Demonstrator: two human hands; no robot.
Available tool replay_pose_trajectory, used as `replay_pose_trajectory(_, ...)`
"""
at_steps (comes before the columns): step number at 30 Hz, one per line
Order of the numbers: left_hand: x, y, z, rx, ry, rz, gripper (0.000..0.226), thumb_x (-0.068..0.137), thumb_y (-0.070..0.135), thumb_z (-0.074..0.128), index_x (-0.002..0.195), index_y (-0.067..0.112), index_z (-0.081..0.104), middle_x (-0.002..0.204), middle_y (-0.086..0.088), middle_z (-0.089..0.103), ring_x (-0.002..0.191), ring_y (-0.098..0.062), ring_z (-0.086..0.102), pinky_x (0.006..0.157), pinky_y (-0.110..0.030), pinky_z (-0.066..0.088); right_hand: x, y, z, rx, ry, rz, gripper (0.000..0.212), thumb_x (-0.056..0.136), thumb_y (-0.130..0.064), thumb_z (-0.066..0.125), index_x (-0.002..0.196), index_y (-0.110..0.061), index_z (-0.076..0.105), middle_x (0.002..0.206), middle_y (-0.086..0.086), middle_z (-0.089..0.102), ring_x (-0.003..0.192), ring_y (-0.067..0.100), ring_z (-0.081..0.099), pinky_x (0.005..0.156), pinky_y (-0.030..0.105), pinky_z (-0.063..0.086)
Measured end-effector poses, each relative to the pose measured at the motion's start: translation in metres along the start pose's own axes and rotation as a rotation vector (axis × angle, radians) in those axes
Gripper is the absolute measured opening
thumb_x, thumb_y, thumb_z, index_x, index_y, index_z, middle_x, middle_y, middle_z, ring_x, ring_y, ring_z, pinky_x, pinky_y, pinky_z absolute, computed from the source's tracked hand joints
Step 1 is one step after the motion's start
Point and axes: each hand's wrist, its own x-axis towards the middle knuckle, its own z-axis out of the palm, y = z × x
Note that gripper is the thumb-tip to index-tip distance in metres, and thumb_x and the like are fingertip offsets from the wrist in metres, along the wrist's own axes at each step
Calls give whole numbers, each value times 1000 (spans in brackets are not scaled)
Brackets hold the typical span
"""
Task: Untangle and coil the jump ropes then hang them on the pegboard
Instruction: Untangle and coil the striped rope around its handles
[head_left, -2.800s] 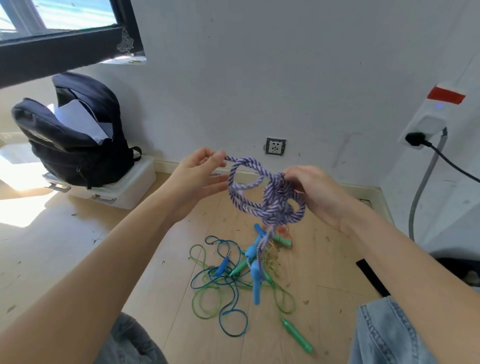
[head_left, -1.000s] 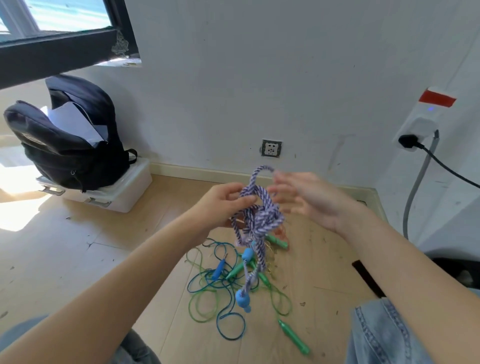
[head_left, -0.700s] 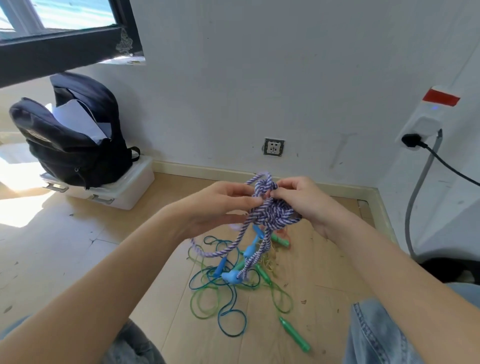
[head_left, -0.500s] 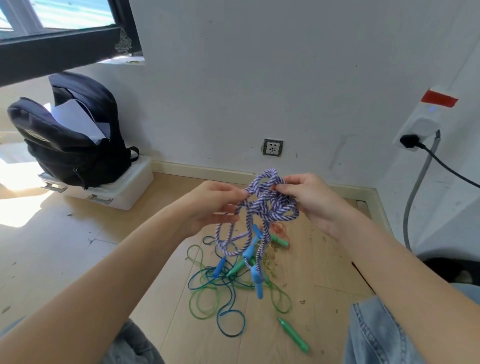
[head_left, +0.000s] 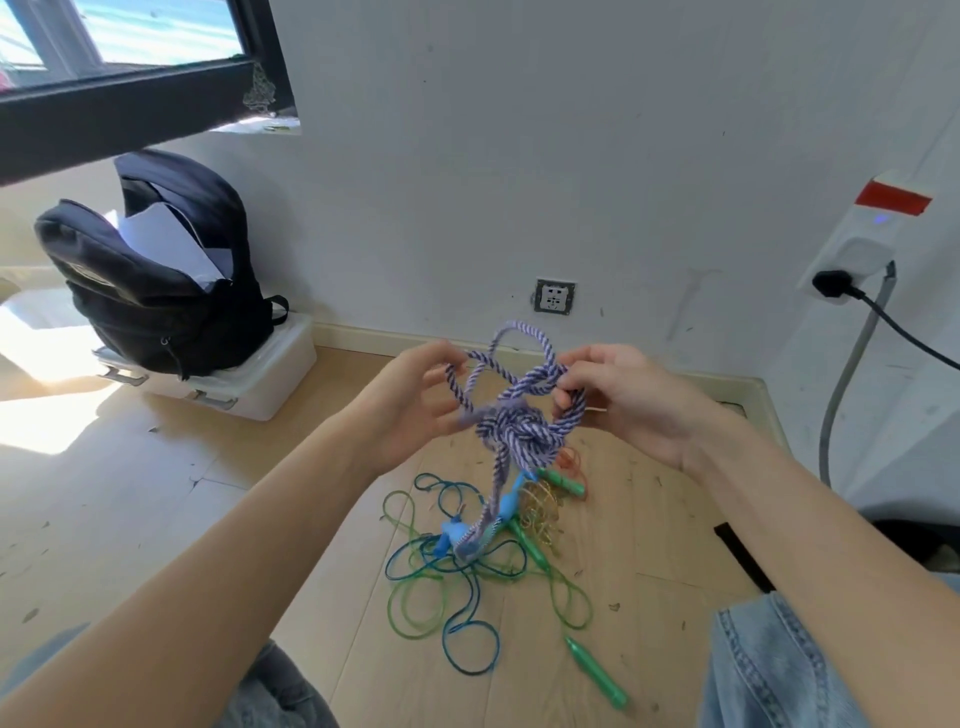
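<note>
My left hand (head_left: 415, 400) and right hand (head_left: 623, 400) pinch the purple rope (head_left: 514, 415); since a moment ago I've drawn its loops wider, but the knot (head_left: 519, 434) remains tight.

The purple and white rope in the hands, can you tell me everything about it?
The purple and white rope is thick twisted cord, still bunched into a tight knot with loose loops above it. It is held up in the air over the floor. The left hand pinches one loop and the right hand grips another beside the knot. Two strands hang down from the knot to light blue handles, which dangle over the thin ropes below.
</note>
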Motion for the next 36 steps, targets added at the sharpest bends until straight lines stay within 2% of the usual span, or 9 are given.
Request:
replay_pose_trajectory(5, 2, 8, -3, -455, -61, 72, 17, 88, 10, 53, 102, 6, 45, 109, -22, 58, 79, -26, 68, 63, -28, 58, 1, 0, -3, 65, 102, 92, 20, 92, 2, 44, 77, -9, 50, 56, 4, 45, 36, 6, 40, 38, 15, 33)
replay_pose_trajectory(9, -1, 8, -1, -337, -168, -3, 30, 99, 26, 35, 104, 1, 50, 79, -13, 72, 56, -12, 67, 53, -24, 56, 3, 1, -3, 19, 236, 97, 20, 91, 4, 42, 78, -4, 55, 61, 7, 55, 32, 5, 36, 35, 13, 31)
replay_pose_trajectory(14, -9, 11, 1, 695, -422, 106, 37, 92, 45, 42, 99, 24, 71, 96, -4, 72, 77, -16, 68, 76, -24, 53, 7, 6, -7, -176, 478, -41, 21, 89, -2, 50, 77, -18, 56, 70, 4, 62, 45, 7, 45, 52, 23, 41)
replay_pose_trajectory(17, -5, 4, -6, 1550, -430, 194, 26, 92, 24, 53, 113, 36, 61, 121, -2, 61, 111, -22, 56, 97, -35, 42, 8, 5, -9, -323, 520, -207, 20, 87, -5, 57, 80, -23, 61, 73, -2, 60, 58, 9, 53, 69, 29, 48)
replay_pose_trajectory(19, -1, 0, -12, 1772, -395, 151, 43, 89, 9, 52, 123, 34, 56, 135, 3, 49, 123, -18, 46, 104, -37, 36, 7, 4, -7, -331, 448, -283, 26, 87, -3, 57, 79, -27, 62, 76, -5, 59, 66, 8, 55, 72, 26, 49)
replay_pose_trajectory(25, -10, 15, -2, 1038, 2, 531, 40, 84, 2, 46, 84, 39, 63, 104, -12, 68, 90, -26, 62, 84, -44, 51, 2, -3, -4, -432, 163, -338, 32, 90, 4, 49, 77, -24, 60, 81, 0, 61, 75, 8, 59, 68, 12, 47)
replay_pose_trajectory(29, -5, 6, 8, 1201, -198, 736, 37, 86, 12, 60, 117, 32, 57, 110, 19, 53, 98, -1, 50, 81, -16, 40, -3, 0, 5, -384, -70, -328, 32, 89, 6, 49, 74, -19, 62, 74, -4, 65, 70, 2, 62, 69, 13, 49)
replay_pose_trajectory(32, -2, -3, 13, 1127, -317, 587, 20, 85, 13, 63, 103, 22, 69, 82, 11, 68, 72, 1, 57, 71, -15, 43, -5, -1, 4, -342, -75, -356, 31, 89, 9, 47, 77, -16, 62, 75, -2, 64, 70, 4, 61, 72, 16, 50)
replay_pose_trajectory(36, -5, -4, 5, 859, -435, 245, 24, 76, 46, 64, 91, 30, 72, 83, 15, 69, 77, 0, 60, 69, -18, 49, -6, -5, 2, -310, -37, -387, 30, 89, 9, 45, 81, -15, 60, 78, -2, 63, 69, 2, 60, 70, 15, 50)
